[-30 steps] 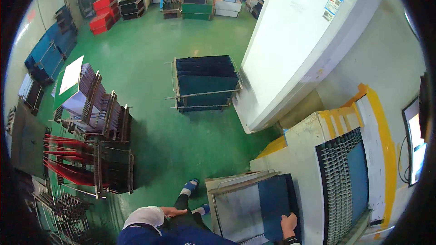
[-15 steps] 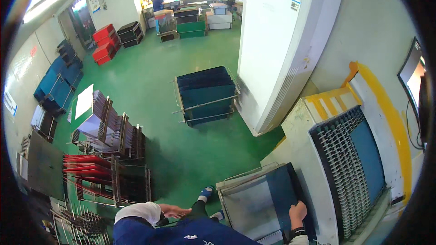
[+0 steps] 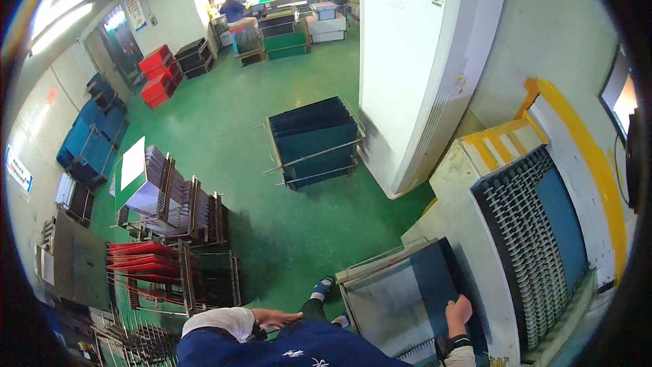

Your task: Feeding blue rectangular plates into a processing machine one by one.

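Note:
Low at the right, my right hand (image 3: 458, 315) is closed at the edge of a dark blue panel (image 3: 432, 273). The panel stands in a metal rack (image 3: 350, 276) that also has a greyish, see-through-looking sheet (image 3: 384, 302) on its left. My fingertips are partly hidden behind the curled hand. My left hand (image 3: 277, 318) holds nothing. Its fingers are stretched out near my left hip, above the green floor, and it touches none of the racks.
Right of my rack stands a machine with rows of rollers (image 3: 523, 231). Ahead are a rack of dark blue panels (image 3: 316, 139) and a tall white cabinet (image 3: 401, 75). On the left, racks hold red panels (image 3: 146, 258) and pale panels (image 3: 163, 194). People (image 3: 234, 8) sit at a far bench.
The view has turned slightly, so most nearby things sit a little farther right. My right hand stays at the blue panel's edge, and my left hand remains stretched out.

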Tool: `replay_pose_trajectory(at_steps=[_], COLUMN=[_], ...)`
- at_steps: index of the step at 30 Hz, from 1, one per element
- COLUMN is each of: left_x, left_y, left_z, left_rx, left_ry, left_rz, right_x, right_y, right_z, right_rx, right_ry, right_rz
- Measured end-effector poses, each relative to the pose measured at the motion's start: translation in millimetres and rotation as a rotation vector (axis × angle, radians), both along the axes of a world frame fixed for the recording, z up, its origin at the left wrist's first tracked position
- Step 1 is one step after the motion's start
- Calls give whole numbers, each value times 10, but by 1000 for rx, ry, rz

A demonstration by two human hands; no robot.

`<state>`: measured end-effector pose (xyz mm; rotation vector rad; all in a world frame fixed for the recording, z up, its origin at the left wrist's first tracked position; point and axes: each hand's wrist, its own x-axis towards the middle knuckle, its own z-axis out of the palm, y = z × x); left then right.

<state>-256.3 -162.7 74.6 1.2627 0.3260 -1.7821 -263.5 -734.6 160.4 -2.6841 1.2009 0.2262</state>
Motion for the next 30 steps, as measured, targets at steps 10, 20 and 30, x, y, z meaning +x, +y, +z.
replay_pose_trajectory(at_steps=[10, 20, 30], left_x=[2, -299, -104], left_y=[-73, 86, -9], left_z=[-444, -1622, -1320], left_rx=[81, 80, 107], left_ry=[12, 166, 100], left_rz=[39, 26, 108], right_x=[90, 11, 146], right_y=[109, -15, 144], right_z=[116, -75, 22], right_rx=[8, 10, -4], right_ry=[15, 34, 7], right_rz=[-3, -35, -12])
